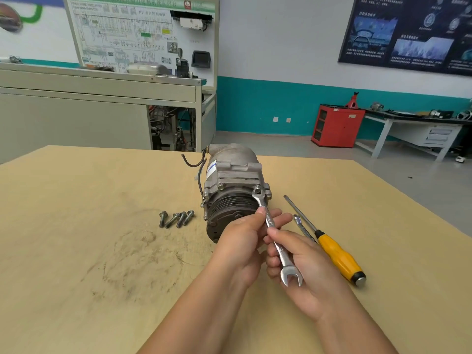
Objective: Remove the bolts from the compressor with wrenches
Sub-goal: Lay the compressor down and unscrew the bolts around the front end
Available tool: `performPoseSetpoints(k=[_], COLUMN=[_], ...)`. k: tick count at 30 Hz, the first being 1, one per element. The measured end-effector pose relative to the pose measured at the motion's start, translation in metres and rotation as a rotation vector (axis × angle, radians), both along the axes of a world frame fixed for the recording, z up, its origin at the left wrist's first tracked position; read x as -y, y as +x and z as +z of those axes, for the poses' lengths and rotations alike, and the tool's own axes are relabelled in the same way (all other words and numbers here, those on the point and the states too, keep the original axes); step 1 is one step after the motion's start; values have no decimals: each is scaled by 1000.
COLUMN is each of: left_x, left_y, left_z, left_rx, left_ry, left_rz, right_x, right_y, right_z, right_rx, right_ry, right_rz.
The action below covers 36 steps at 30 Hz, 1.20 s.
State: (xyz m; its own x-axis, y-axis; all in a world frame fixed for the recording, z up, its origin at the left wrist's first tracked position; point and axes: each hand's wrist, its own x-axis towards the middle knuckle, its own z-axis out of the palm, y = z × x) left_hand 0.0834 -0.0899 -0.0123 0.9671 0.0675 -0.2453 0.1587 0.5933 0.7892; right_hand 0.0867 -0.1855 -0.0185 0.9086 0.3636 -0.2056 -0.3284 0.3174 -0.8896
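Observation:
A grey metal compressor [231, 180] lies on the wooden table [76, 251], its pulley end facing me. A silver double-ended wrench [274, 237] has its far jaw set on a bolt [258, 190] at the compressor's upper right. My left hand [242, 241] pinches the wrench shaft near that jaw, thumb on top. My right hand [304, 267] grips the lower shaft, and the open near jaw sticks out over its palm. Another bolt [221, 185] shows on the housing's upper left. Several loose bolts [176, 218] lie on the table left of the compressor.
A yellow-handled screwdriver [332, 249] lies right of my hands, with a second wrench [302, 227] partly hidden beside it. Black wires [194, 162] trail from the compressor's back. The table's far edge gives onto a workshop floor with cabinets.

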Motion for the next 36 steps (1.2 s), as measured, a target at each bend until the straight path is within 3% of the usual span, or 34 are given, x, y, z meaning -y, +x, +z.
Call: performPoseSetpoints(k=[6,11,17,23,29,36], left_x=[3,4,0,-7,-4,1], left_y=[0,0,2,1,1,3], left_z=[5,2,4,0,-4,0], left_rx=[-3,32,-2,-7,17,49], left_ry=[-28,-19,-80,-135,-15,-11], left_rz=[-111,-59,-32,-66,-37,-44], right_x=[1,-1,-6,-3,-4,1], right_y=[0,1,-3,-6,0,2], right_z=[7,7,3,1,-6,1], right_rx=[-110,-97,133,6,13,50], right_ry=[213,133,-3,167,51,1], right_rz=[98,32,-4,92,35,35])
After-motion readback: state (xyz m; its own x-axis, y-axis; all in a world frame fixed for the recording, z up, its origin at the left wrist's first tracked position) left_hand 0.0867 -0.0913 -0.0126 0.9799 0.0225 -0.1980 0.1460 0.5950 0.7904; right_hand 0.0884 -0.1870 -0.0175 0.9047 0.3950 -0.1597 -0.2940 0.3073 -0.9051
